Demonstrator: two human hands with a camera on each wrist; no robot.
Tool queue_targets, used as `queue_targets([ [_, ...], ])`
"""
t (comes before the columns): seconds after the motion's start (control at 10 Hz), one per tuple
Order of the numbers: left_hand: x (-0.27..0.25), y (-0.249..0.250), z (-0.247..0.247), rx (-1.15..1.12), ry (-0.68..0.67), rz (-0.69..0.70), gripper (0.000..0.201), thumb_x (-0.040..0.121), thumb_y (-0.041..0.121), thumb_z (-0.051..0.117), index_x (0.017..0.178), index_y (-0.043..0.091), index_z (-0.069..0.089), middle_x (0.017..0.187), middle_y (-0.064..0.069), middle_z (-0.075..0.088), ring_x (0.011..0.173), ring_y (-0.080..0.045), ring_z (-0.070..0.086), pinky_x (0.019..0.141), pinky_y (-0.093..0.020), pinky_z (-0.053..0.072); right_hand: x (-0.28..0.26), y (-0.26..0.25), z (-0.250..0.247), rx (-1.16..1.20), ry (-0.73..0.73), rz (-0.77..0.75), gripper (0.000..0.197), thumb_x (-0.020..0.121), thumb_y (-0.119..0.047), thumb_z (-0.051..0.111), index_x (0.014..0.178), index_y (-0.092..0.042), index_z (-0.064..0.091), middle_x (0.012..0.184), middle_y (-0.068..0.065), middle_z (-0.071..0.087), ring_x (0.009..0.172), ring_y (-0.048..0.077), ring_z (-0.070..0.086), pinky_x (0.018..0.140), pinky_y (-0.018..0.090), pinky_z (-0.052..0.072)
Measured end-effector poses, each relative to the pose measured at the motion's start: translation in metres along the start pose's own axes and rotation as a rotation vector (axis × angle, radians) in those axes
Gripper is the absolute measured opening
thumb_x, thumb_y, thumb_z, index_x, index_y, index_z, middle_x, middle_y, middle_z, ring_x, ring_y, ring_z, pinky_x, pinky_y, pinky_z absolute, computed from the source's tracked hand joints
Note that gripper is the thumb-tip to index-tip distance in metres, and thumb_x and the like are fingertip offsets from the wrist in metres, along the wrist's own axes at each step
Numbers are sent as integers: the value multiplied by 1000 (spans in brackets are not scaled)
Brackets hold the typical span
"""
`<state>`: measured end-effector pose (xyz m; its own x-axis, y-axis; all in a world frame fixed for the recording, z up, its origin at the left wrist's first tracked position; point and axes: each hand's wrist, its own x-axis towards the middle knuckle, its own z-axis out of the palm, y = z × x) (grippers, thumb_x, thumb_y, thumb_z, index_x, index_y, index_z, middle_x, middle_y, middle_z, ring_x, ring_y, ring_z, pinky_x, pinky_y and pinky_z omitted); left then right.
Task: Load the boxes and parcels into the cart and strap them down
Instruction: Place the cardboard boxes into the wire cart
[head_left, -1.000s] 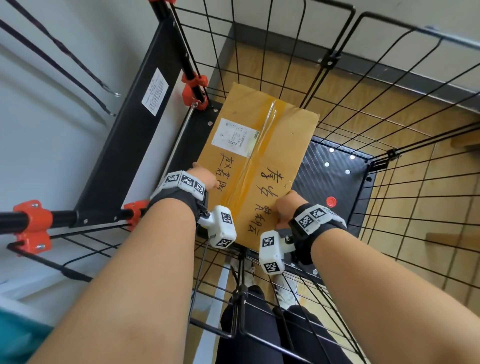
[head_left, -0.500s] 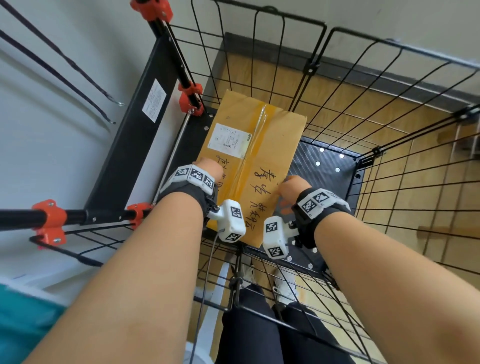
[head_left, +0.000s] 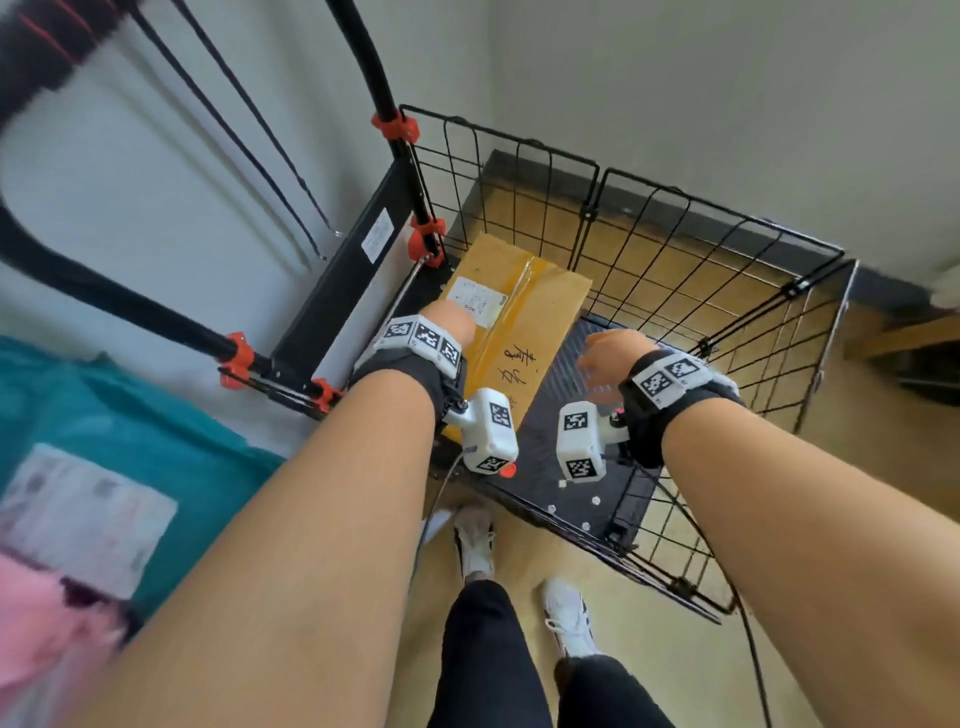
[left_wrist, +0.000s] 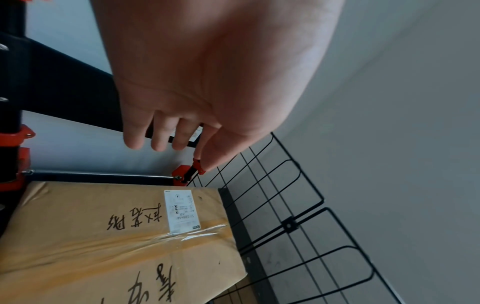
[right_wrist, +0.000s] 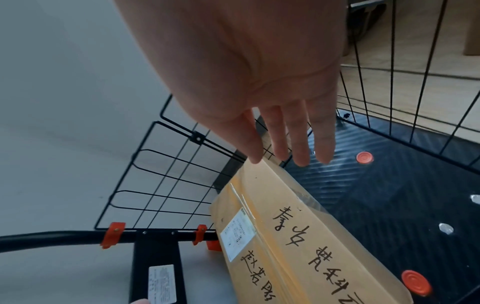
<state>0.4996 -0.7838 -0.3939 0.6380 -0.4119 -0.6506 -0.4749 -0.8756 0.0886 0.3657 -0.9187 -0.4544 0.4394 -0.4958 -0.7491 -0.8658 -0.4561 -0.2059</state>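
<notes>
While both hands hovered above it, the cardboard box (head_left: 511, 312) lay flat on the black deck (head_left: 576, 395) of the wire-mesh cart (head_left: 675, 244), pushed into the corner beside the handle post (head_left: 410, 192). Left hand (left_wrist: 207, 86) — fingers (left_wrist: 158, 133) loosely bent, holding nothing — hung clear above the white shipping label (left_wrist: 182, 211). Right hand (right_wrist: 259, 67) — fingers (right_wrist: 298, 133) straight and spread, empty — hung over the box's far edge. Clear tape (left_wrist: 161, 238) and handwritten characters (right_wrist: 311, 244) crossed the lid.
</notes>
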Motion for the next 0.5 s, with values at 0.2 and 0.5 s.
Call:
queue_targets([
  [0.2, -71, 0, 9, -429, 138, -147, 35, 99, 5, 35, 129, -3, 52, 134, -18, 53, 123, -32, 51, 97, -33, 43, -66, 3, -16, 23, 31, -109, 40, 99, -24, 49, 135, -7, 49, 135, 9, 52, 122, 26, 53, 90, 33, 50],
  [0.5, -197, -63, 7, -469, 363, -213, 32, 96, 9, 41, 120, -2, 60, 123, -18, 61, 115, -32, 57, 93, -34, 45, -167, -44, -23, 321, 11, -293, 41, 94, -15, 55, 134, -8, 51, 131, 14, 56, 116, 29, 60, 92, 39, 54],
])
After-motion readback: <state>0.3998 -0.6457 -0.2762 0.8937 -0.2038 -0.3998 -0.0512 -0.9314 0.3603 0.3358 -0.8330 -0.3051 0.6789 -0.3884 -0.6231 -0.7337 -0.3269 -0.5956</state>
